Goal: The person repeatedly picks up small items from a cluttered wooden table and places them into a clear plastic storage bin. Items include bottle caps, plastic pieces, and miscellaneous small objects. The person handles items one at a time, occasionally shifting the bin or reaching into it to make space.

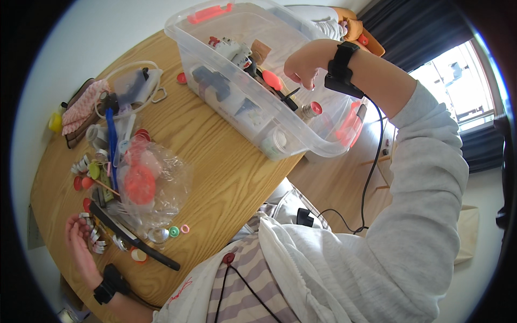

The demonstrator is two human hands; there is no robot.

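My left hand (80, 239) rests at the left edge of the wooden table (226, 177), its fingers loosely bent against several small silver-coloured rings or lids (97, 240). A long black-handled tool (133, 238), perhaps a knife, lies just beside it. My right hand (303, 64) hangs over a clear plastic storage box (242, 97), fingers curled down. Under those fingers are a thin black stick-like piece (291, 94) and a red spoon-shaped thing (272, 80). A small jar with a red lid (312, 109) is nearby. Whether the right fingertips grip anything is hidden.
A clear plastic bag with red round pieces (139, 184) lies among small utensils and caps. Behind it are a pink knitted item (87, 105) and a pouch with a pale cord (135, 87). A black cable (381, 133) trails from my right wrist. Another person (329, 28) is beyond the box.
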